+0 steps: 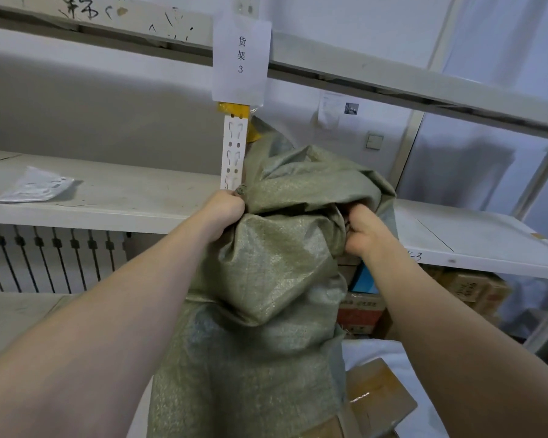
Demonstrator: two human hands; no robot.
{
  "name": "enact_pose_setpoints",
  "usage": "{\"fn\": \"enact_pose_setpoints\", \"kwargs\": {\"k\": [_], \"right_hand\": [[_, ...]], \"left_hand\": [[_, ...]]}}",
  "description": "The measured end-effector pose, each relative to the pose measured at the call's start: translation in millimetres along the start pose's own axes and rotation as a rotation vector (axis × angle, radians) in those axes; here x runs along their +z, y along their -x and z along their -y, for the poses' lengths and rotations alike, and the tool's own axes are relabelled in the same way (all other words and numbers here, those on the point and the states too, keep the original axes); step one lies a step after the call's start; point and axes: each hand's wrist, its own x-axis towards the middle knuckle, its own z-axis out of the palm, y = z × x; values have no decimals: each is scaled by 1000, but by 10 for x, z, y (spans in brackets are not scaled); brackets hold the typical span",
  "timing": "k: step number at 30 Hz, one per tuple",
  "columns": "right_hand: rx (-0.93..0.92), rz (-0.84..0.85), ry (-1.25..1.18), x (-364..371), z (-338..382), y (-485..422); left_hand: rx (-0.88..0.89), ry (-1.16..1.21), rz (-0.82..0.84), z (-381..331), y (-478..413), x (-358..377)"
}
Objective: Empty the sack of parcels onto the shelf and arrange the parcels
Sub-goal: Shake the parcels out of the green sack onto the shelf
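Evidently hoisted for tipping: woven sack (pixel 266 279) held upright against the shelf post (pixel 233 153) at the near edge of the shelf (pixel 114 197), left hand (pixel 223 214) and right hand (pixel 366 233) both clenched in bunched fabric for lift.

Paper sign (pixel 241 56) printed 货架 3, fixed high on a slotted white upright post (pixel 233 154), yellow tape (pixel 234 109) just below it. Far right on the wall: a small notice (pixel 331 110) with a photo, a wall switch (pixel 374 141) beside it. Low left, a row of dark vertical bars (pixel 45 260) against a white backing.
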Motion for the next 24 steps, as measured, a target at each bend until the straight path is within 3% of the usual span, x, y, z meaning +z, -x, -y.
{"fn": "enact_pose_setpoints", "kwargs": {"k": [3,6,10,14,17,21,24], "right_hand": [[-188,10,-173,129,249,-6],[-229,22,-172,195,363,-21],[-156,-141,-43,56,244,-54],[-79,-231,-79,-220,75,-75],[-59,-240,-100,-354,-32,-45],[-82,-151,-80,-439,-73,23],[-112,-38,-13,-358,58,74]], "left_hand": [[91,87,-73,-55,-45,-28],[99,153,-68,-103,-51,-45],[-26,340,146,-79,37,7],[-107,210,362,-16,74,40],[-155,18,411,-32,95,26],[-135,-173,375,-96,130,7],[-118,-66,292,-153,142,8]]}}
